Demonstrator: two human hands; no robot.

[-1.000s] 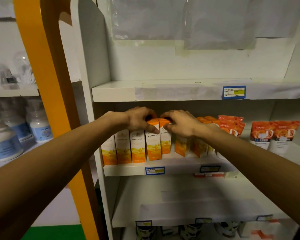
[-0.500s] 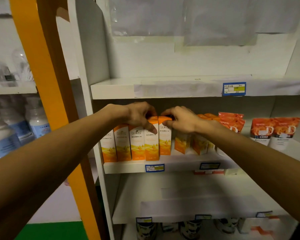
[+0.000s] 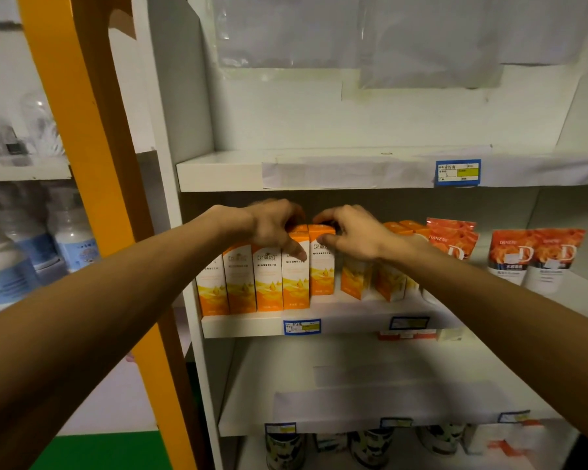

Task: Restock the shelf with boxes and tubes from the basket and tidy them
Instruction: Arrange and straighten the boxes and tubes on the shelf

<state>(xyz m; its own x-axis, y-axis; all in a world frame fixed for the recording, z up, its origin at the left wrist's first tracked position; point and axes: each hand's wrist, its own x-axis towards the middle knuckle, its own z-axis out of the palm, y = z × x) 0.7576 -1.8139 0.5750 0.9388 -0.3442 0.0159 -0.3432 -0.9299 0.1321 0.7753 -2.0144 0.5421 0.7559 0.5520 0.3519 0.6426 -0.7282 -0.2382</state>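
Note:
A row of tall orange-and-white boxes [image 3: 241, 283] stands at the left of the middle shelf [image 3: 353, 322]. My left hand [image 3: 272, 228] grips the top of one box [image 3: 296, 283], thumb down its front. Beside it, my right hand [image 3: 357, 237] grips the top of the neighbouring box [image 3: 321, 276], which stands slightly further back. More orange boxes [image 3: 357, 281] stand behind my right wrist, turned at an angle. Orange-and-white tubes [image 3: 537, 259] stand at the right of the same shelf. The basket is out of view.
The upper shelf [image 3: 319, 174] sits close above my hands. The lower shelf [image 3: 353, 401] holds only paper sheets. An orange frame [image 3: 92, 164] rises at the left, with white bottles [image 3: 72, 239] behind it. Patterned cans [image 3: 282, 449] stand at the bottom.
Both hands have stayed on the tops of the same two boxes. The right-hand box has drawn in closer beside the left-hand one.

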